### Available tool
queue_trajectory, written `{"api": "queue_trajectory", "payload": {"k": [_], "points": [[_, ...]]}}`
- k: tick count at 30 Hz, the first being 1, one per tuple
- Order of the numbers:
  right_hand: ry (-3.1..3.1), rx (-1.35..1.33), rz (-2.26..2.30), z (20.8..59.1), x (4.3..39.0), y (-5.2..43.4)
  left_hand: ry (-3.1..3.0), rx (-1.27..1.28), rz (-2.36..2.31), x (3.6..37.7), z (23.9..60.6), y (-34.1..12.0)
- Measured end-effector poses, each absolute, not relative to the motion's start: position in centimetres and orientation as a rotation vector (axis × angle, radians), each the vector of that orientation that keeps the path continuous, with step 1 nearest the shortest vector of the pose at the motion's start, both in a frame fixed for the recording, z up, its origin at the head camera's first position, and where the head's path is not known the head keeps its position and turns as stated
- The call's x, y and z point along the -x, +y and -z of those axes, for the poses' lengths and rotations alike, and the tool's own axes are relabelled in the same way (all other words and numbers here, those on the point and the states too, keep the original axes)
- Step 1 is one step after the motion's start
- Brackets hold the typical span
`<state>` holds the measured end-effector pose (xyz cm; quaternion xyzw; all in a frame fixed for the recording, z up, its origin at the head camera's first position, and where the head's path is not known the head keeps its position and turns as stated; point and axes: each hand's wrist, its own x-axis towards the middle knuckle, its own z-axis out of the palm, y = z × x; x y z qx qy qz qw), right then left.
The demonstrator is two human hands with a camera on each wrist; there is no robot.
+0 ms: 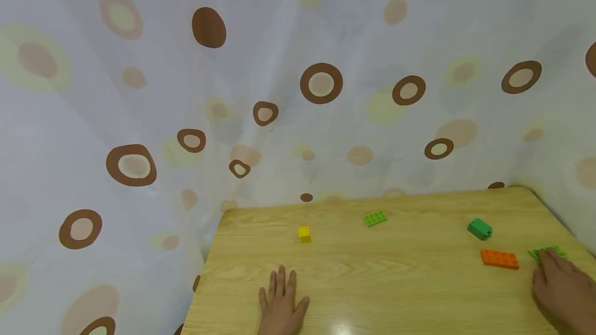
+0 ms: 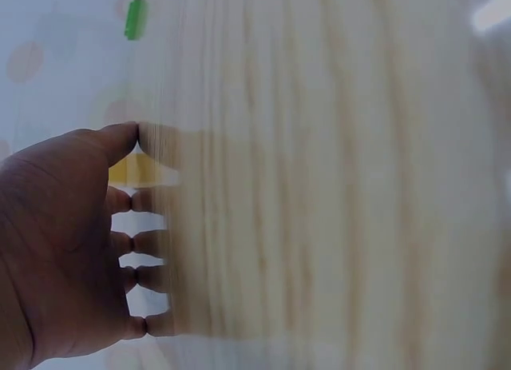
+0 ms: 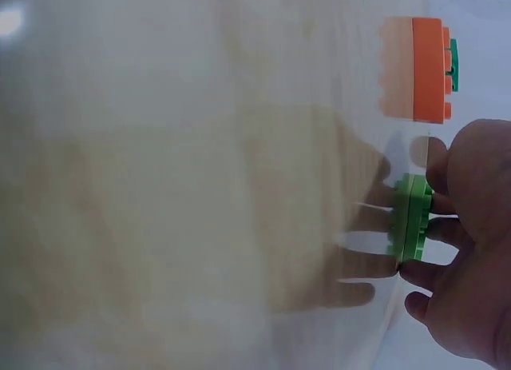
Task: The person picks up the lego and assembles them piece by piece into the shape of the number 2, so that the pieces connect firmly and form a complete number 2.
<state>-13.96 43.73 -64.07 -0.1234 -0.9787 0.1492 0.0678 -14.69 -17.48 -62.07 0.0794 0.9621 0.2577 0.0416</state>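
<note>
In the head view my left hand point(image 1: 281, 306) rests on the wooden tabletop with its fingers spread, holding nothing. Its fingertips meet their reflections in the left wrist view, with the yellow brick point(image 2: 128, 170) showing behind them. Over at the right edge, my right hand point(image 1: 564, 288) reaches onto a light green building brick point(image 1: 556, 250) and partly covers it. The right wrist view has the fingertips touching the studded side of this green brick point(image 3: 415, 214), the thumb held off to one side. An orange brick point(image 1: 500, 259) lies just left of that hand.
Behind the orange brick sits a dark green brick point(image 1: 480, 229). Another light green brick point(image 1: 375, 218) lies near the back edge, and the yellow brick point(image 1: 304, 234) stands beyond the left hand. A spotted curtain point(image 1: 321, 133) surrounds the wooden table point(image 1: 372, 283) at the back and sides.
</note>
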Motion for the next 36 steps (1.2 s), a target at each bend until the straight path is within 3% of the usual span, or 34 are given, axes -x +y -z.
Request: {"api": "queue_trajectory", "payload": {"k": [7,18,26,36], "points": [[-2.883,0.421,-0.384,63.5,13.4,41.7,2.969,-0.215,-0.764,14.8,62.5,-18.1],[-3.074,0.734,-0.326,63.0,11.7,39.5,2.951,-0.253,-0.765,15.0,62.5,-18.0],[-2.894,0.483,-0.525,62.9,11.4,36.9,2.943,-0.258,-0.777,14.9,61.8,-17.8],[-2.96,0.107,-0.648,61.1,13.6,31.2,2.92,-0.272,-0.787,15.0,62.2,-17.7]]}}
